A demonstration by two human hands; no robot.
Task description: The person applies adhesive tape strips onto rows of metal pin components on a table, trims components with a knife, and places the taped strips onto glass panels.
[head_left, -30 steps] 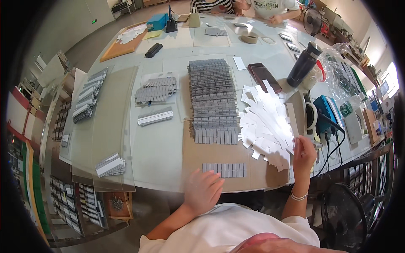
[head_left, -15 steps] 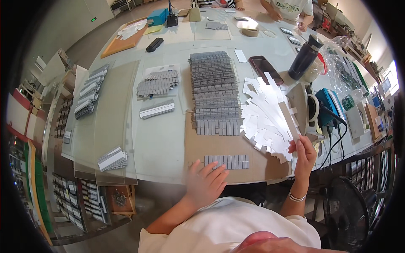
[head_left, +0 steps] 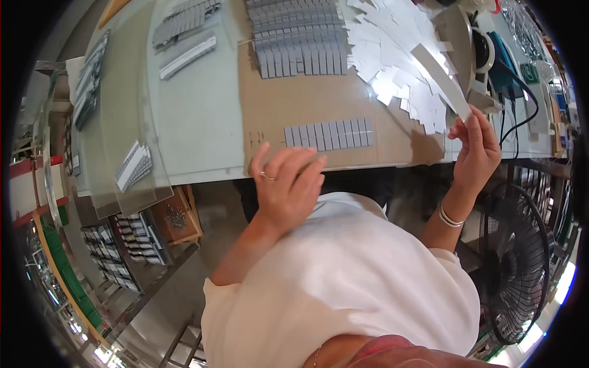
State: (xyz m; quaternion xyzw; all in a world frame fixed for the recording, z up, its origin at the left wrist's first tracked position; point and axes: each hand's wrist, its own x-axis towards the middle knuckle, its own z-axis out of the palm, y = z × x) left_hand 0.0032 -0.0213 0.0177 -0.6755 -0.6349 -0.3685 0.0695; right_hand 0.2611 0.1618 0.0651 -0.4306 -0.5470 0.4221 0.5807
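From the head camera, the right hand (head_left: pixel 475 150) is pinching a long white strip (head_left: pixel 443 80) between thumb and fingertips, grip closed on its lower end, raising it above the heap of white paper slips (head_left: pixel 392 55) where it lay half a second ago. The left hand (head_left: pixel 288 184) is hovering empty, fingers loosely spread, having drifted up to the desk (head_left: pixel 196 116) edge, just below the short row of grey tiles (head_left: pixel 329 134) on the brown cardboard sheet (head_left: pixel 343 98). So the strip looks freshly picked.
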